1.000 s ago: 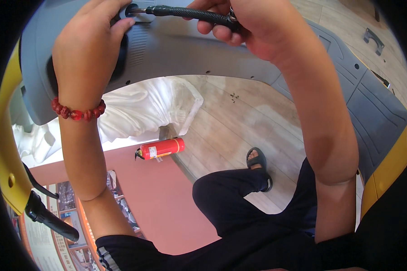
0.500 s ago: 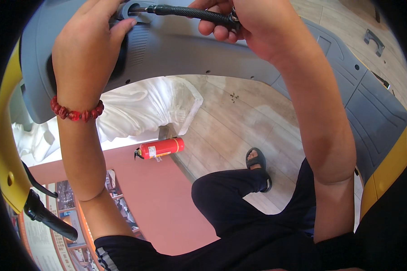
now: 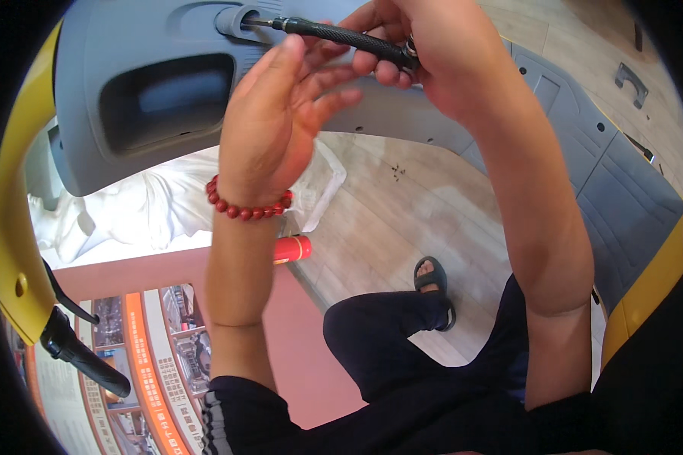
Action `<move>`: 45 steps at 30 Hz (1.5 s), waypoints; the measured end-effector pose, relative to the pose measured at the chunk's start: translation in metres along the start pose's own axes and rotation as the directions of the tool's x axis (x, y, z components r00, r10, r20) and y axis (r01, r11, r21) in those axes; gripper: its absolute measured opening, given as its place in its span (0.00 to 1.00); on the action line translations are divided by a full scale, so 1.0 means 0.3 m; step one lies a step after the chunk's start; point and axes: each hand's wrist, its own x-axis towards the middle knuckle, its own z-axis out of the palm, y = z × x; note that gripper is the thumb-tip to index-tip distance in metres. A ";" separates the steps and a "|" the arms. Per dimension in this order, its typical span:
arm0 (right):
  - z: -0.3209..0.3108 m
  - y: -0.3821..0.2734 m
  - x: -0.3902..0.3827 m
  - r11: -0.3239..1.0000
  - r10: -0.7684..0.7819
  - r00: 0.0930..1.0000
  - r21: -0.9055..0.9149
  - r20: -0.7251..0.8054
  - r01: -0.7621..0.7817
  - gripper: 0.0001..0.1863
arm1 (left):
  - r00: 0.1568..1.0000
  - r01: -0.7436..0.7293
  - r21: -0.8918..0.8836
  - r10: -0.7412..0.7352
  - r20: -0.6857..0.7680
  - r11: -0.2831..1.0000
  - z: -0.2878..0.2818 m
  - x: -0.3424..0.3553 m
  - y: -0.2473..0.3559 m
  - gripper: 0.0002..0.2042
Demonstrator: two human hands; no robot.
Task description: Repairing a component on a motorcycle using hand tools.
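The right grip [image 3: 434,61] pinched the black screwdriver [image 3: 322,30], probably light, stiff and best held by its knurled handle [image 3: 360,42]; its shaft sat in a socket [image 3: 231,21] above the grey panel's [image 3: 402,111] lower edge. The left grip [image 3: 272,114] was spread loosely.

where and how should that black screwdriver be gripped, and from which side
Probably best by its knurled black handle, from the right, where the right hand holds the rear end. The handle is long and textured; the slim metal shaft points left into the round gray collar, leaving little of it exposed.
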 end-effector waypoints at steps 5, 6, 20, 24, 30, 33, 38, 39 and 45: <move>0.008 -0.008 0.007 0.997 -0.075 0.995 0.025 0.063 0.074 0.33 | 0.993 -0.102 -0.423 0.117 0.010 0.901 0.014 0.074 -0.085 0.13; 0.009 -0.007 -0.001 0.998 -0.050 0.998 -0.034 -0.039 0.048 0.31 | 0.970 -0.154 -0.482 0.224 0.091 0.862 0.006 0.084 -0.097 0.14; -0.066 0.081 -0.051 -0.212 -0.772 0.378 -0.767 0.511 0.605 0.12 | 0.978 -0.146 -0.102 0.159 0.132 0.984 -0.050 0.072 -0.038 0.18; -0.055 0.078 -0.066 -0.112 -0.759 0.456 -0.783 0.465 0.612 0.09 | 0.938 -0.236 0.788 0.346 0.032 0.569 -0.136 -0.067 0.127 0.12; -0.019 0.070 -0.077 0.119 -0.739 0.589 -0.798 0.326 0.591 0.08 | 0.591 -0.263 0.748 0.510 0.624 -0.610 -0.120 -0.031 0.254 0.15; -0.010 0.057 -0.069 0.119 -0.746 0.595 -0.819 0.299 0.561 0.10 | 0.636 -0.248 0.763 0.493 0.593 -0.597 -0.049 -0.035 0.224 0.14; 0.023 0.029 -0.090 0.436 -0.563 0.806 -0.762 0.185 0.479 0.14 | 0.694 -0.200 0.660 0.371 0.617 -0.724 0.014 -0.008 0.240 0.13; 0.031 0.018 -0.095 0.626 -0.440 0.893 -0.683 0.089 0.377 0.15 | 0.713 -0.202 0.667 0.359 0.603 -0.717 0.018 -0.006 0.248 0.13; 0.014 -0.129 -0.117 0.931 0.355 0.906 0.003 0.232 -0.365 0.14 | 0.672 -0.199 0.650 0.381 0.636 -0.733 0.023 0.012 0.246 0.10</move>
